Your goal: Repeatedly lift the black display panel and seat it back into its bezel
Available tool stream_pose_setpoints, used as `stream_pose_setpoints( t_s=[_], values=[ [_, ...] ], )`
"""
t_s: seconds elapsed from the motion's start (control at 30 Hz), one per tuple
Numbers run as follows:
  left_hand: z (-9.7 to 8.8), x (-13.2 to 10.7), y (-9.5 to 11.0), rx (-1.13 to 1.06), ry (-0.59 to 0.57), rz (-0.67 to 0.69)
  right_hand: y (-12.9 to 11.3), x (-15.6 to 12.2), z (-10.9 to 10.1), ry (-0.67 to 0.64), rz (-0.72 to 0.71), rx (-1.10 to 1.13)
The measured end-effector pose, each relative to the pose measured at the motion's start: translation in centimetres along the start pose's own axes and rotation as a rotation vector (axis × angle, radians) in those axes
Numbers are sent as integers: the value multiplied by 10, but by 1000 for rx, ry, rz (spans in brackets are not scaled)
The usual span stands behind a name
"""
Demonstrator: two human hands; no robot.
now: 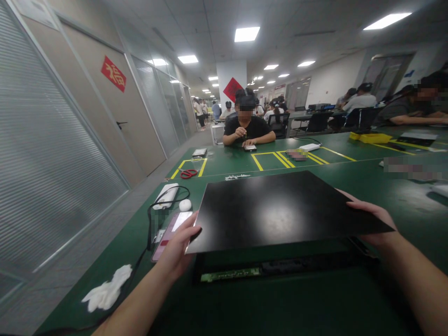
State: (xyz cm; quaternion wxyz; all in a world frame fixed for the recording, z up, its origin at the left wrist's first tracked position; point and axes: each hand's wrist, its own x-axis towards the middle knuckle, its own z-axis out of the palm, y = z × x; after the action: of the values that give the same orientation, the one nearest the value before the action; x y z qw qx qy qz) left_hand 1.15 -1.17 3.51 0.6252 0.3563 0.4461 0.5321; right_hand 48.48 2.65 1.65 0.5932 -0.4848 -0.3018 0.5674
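Note:
A thin black panel (252,205), flat and glossy, is held up between my two hands above the table. My left hand (180,242) grips its left edge, thumb on top and the other fingers underneath. On the opposite side my right hand (374,219) clasps the right edge in the same way. Below the panel lies a dark frame (297,266) with a green circuit board strip (231,274) along its near side; the panel hides most of it.
Left of the panel are a phone (168,240), a white power bank (166,196), a black cable (148,228), a white round case (185,205) and crumpled tissue (108,289). Red scissors (189,173) lie farther back. A person (250,128) sits opposite; a yellow tray (370,137) stands back right.

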Motion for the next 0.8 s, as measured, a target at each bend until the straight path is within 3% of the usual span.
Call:
stream_pose_setpoints(
  t_s=[0.1,0.2,0.57,0.8],
  values=[
    [0,0,5,4,28,15,2,1,0,-53,88,-35],
    [1,0,7,-4,63,43,4,6,-1,-18,111,-65],
    [2,-2,2,21,50,48,13,26,-17,234,-38,-261],
    [6,-3,2,-19,60,75,12,21,-9,268,-53,-331]
  ],
)
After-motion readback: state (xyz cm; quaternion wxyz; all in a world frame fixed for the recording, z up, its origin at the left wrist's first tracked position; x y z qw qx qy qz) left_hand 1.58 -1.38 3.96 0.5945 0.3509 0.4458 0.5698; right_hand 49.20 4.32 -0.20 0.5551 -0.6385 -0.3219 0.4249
